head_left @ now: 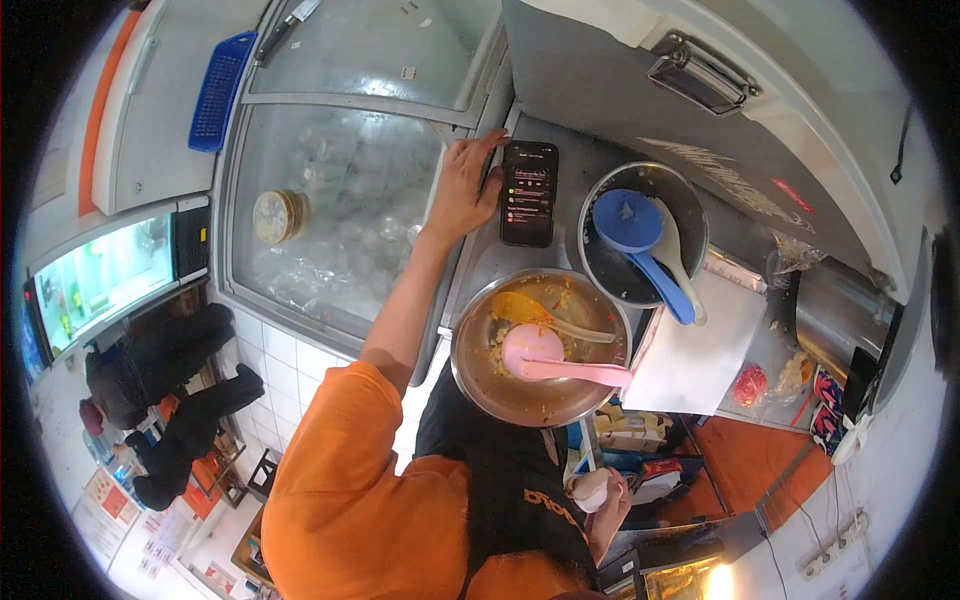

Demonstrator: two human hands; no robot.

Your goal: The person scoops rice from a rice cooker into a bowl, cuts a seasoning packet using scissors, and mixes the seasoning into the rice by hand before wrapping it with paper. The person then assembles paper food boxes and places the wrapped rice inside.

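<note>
My left hand (466, 187) rests at the metal edge of the glass-topped freezer, fingers apart and holding nothing, its fingertips close to a black phone (528, 180) with a lit screen. Low on the right, my right hand (608, 515) is closed around a small pale rounded thing (590, 491) whose kind I cannot make out. A wide steel bowl (480, 385) stands in front of me. Inside lie a pink ladle (533, 350), a yellowish spoon (523, 308) and yellow-orange food bits. Beyond it, a dark pot (600, 262) holds a blue ladle (628, 221) and a whitish spoon (668, 245).
The freezer (340, 200) carries a lidded tub (281, 216), a knife (287, 30) and a blue basket (222, 92). White paper (698, 345) lies right of the bowl, near a red bundle (750, 385). Open compartments (640, 440) with packets sit below. Two dark-clothed people (160, 365) appear at left.
</note>
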